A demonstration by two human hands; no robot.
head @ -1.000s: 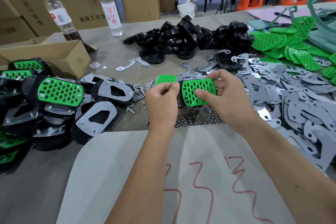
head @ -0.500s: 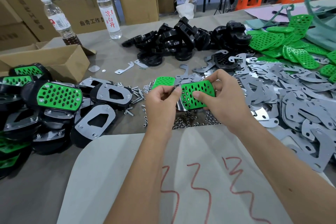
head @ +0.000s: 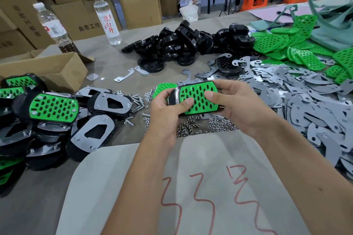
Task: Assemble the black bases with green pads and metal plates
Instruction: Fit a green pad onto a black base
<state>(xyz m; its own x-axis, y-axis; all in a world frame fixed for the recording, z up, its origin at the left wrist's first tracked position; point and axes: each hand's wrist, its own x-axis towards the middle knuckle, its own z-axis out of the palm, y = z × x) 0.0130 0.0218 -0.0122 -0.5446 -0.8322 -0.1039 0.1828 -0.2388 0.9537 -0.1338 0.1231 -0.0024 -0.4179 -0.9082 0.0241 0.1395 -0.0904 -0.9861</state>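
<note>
Head view: green pad (head: 198, 97) now base-seated.

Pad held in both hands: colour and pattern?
Bright green pad, perforated with oval holes; head view.

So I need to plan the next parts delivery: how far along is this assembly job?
Done: a pile of finished units lies at the left. In hand: the left hand and right hand both grip one black base, thumbs pressing a green pad onto it. Left: plenty, judging by the heap of bare bases, loose pads and metal plates.
</note>
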